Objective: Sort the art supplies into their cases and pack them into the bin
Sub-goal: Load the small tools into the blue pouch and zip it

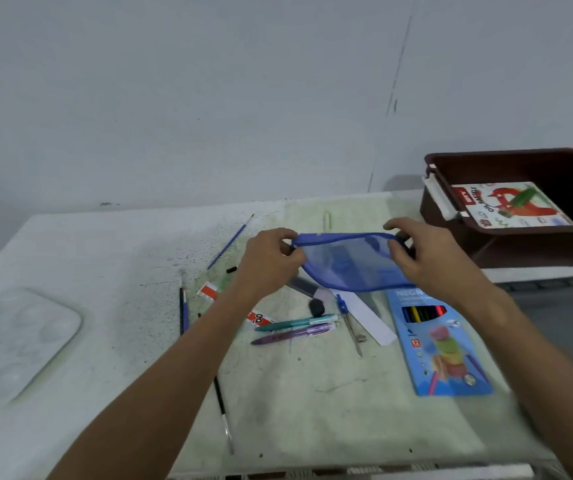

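Left hand and right hand each pinching an end of a blue mesh zip pouch, held above scattered pens; oil pastels box in brown bin

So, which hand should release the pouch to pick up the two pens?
Probably the left hand: the teal pen and purple pen lie beneath its forearm. The right hand can keep its grip on the blue mesh pouch.

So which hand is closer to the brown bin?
The right hand. It grips the blue pouch end just left of the brown bin; the left hand holds the pouch's far end.
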The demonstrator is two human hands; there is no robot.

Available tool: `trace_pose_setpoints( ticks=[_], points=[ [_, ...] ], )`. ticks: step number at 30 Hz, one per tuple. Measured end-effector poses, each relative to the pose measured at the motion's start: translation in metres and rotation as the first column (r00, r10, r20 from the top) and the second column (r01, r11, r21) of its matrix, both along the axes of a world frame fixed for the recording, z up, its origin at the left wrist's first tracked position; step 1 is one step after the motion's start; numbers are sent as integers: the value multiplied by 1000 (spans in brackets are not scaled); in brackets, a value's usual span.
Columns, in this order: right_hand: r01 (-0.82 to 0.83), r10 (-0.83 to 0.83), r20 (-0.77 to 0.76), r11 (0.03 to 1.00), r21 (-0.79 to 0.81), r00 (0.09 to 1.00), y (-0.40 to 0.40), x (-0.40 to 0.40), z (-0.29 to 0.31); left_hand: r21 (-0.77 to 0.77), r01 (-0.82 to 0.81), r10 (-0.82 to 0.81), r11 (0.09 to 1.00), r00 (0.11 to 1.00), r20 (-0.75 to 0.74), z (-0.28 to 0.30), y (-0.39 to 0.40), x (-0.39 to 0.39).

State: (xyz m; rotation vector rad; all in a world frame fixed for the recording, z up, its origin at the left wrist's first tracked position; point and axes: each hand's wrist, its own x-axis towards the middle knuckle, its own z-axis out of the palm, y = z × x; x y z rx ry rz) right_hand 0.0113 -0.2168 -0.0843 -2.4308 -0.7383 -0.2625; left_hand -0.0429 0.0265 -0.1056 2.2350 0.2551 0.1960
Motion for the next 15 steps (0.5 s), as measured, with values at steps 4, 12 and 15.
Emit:
trace_pose_setpoints(
  ticks=[4, 12, 15],
  points=[
    [-45, 44, -6, 989, -139, 999, -17, -1, -11, -133, 94, -102, 987, 993, -56, -14, -17, 14],
    [124, -125, -8, 989, -81, 992, -47, -6, -16, 513, 480, -298, 711, 868, -398, -38, 16, 20],
    [184, -184, -21, 982, -35, 983, -57, -10, -18, 579, 585, -306, 568, 803, -511, -39, 21, 23]
  ],
)
